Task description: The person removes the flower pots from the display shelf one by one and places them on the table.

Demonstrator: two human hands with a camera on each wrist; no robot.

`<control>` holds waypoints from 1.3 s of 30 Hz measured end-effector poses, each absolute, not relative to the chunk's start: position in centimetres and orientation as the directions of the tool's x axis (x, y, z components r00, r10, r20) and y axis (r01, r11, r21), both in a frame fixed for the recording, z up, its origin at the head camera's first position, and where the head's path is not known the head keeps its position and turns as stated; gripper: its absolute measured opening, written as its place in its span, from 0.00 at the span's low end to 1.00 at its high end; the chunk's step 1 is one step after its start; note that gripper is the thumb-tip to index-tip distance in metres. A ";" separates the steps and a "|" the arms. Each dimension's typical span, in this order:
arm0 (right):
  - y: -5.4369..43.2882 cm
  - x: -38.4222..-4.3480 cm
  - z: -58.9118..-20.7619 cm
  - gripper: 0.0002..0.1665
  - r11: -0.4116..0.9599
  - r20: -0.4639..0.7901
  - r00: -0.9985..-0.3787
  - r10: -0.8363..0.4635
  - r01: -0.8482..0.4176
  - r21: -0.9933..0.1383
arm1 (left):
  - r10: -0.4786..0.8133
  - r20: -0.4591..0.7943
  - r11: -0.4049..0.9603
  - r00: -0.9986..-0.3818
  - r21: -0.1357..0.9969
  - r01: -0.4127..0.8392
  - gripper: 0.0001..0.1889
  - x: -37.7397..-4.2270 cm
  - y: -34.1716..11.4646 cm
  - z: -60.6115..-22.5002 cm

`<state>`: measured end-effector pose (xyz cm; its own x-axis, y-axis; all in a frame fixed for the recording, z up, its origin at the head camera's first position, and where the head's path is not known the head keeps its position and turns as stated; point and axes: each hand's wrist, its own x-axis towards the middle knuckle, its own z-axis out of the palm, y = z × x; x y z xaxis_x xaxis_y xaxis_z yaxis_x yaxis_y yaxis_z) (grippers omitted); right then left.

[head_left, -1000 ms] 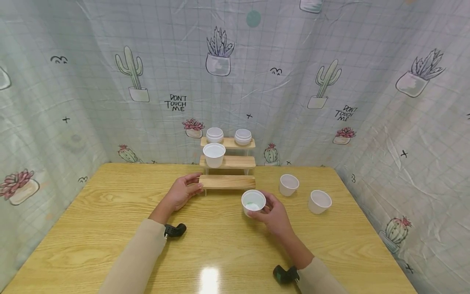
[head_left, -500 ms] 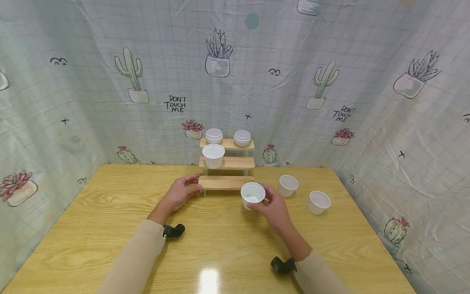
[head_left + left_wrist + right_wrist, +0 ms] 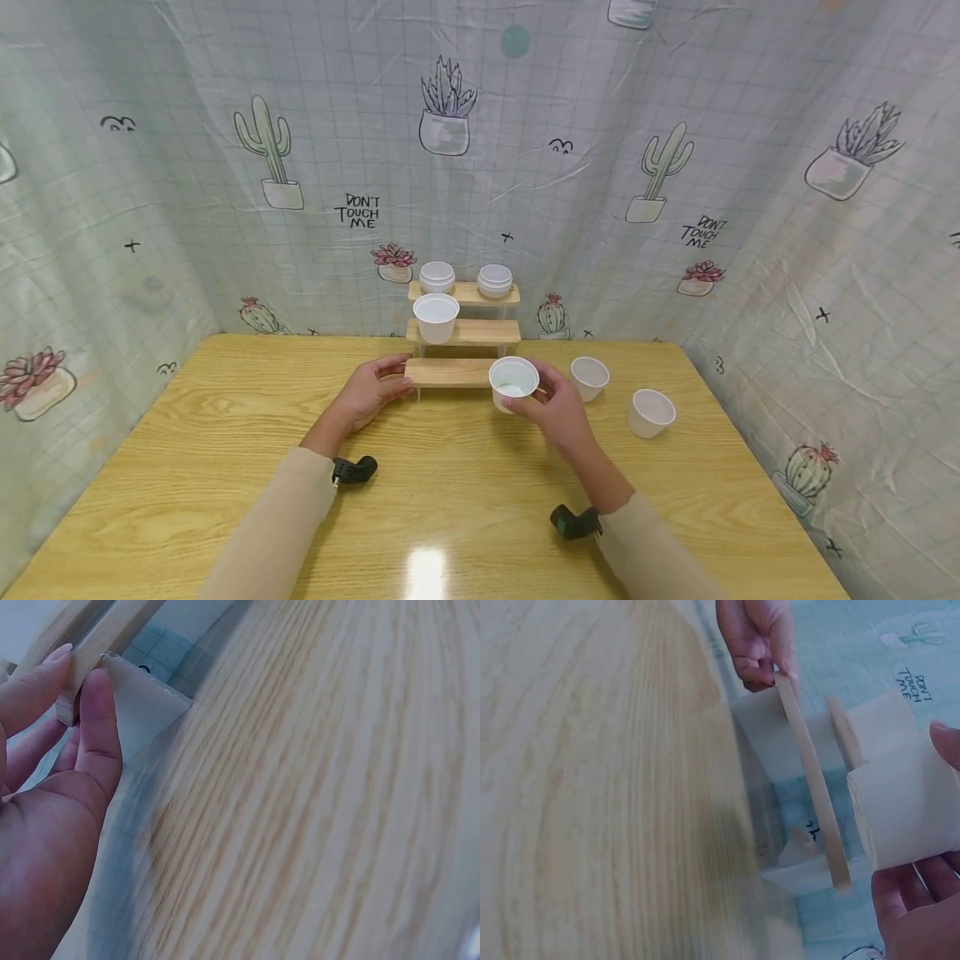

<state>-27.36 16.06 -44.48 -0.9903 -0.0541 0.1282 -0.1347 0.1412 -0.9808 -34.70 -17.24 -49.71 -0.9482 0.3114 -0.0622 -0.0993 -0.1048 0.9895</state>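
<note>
Edges: I have desk (image 3: 450, 492) running wide before the lowest shelf (image 3: 447, 372), two loose cups (image 3: 652, 414) inside the desk's right edge | Cup (image 3: 513, 377): mouth up, at that shelf's right end, contact I can't tell | Pose: left hand (image 3: 367, 393) pinches the shelf's left end, right hand (image 3: 558, 408) grips the cup's side

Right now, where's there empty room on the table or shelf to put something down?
The table is bare left of the left sleeve, and between it and the right sleeve. On the shelf, the middle board is free right of its standing cup. It's crowded around the right hand, held cup and two loose cups.
</note>
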 end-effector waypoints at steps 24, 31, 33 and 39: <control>15.7 -29.5 -42.7 0.42 0.155 0.141 -0.989 -0.052 -0.147 -0.977 | 0.298 -0.059 -0.096 -0.953 0.991 -0.091 0.33 -34.5 -17.1 -49.8; 15.7 -30.2 -42.8 0.42 0.156 0.165 -0.985 -0.050 -0.171 -0.973 | 0.286 -0.062 -0.103 -0.956 0.990 -0.095 0.33 -34.5 -16.9 -49.6; 15.7 -30.5 -42.8 0.42 0.155 0.172 -0.984 -0.047 -0.177 -0.972 | 0.285 -0.065 -0.105 -0.956 0.990 -0.099 0.33 -34.6 -16.9 -49.7; 15.5 -31.0 -42.5 0.43 0.154 0.178 -0.983 -0.052 -0.184 -0.971 | 0.288 -0.073 -0.099 -0.955 0.989 -0.105 0.34 -34.5 -17.0 -49.7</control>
